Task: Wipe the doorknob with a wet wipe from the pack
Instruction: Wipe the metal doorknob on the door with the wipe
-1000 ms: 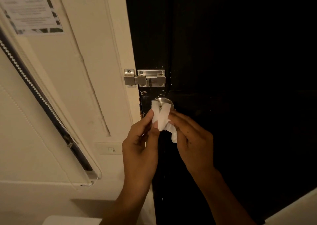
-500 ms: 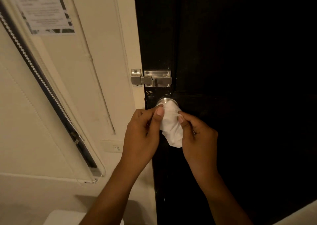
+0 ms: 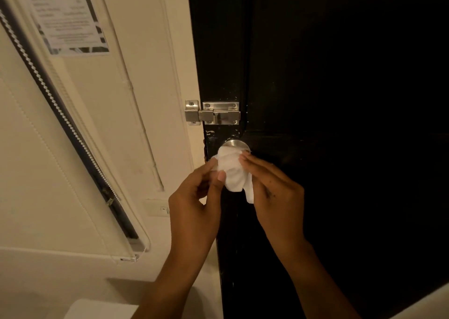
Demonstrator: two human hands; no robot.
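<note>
A round silver doorknob (image 3: 235, 144) sits on the black door (image 3: 328, 99), and only its upper rim shows. A crumpled white wet wipe (image 3: 232, 170) is draped over the knob's front and lower part. My left hand (image 3: 194, 199) pinches the wipe's left side with thumb and fingers. My right hand (image 3: 274, 189) holds the wipe's right side, fingertips pressed against the knob. No wipe pack is in view.
A steel slide bolt (image 3: 213, 112) bridges door and cream frame just above the knob. A light switch (image 3: 159, 208) is on the wall to the left. A roller blind with bead chain (image 3: 60, 114) and a printed notice (image 3: 70, 17) hang further left. A white object (image 3: 97, 310) lies below.
Both hands have gathered the wipe from a hanging strip into a bundle pushed onto the knob. The left thumb has slid lower on the wipe. The view has shifted slightly.
</note>
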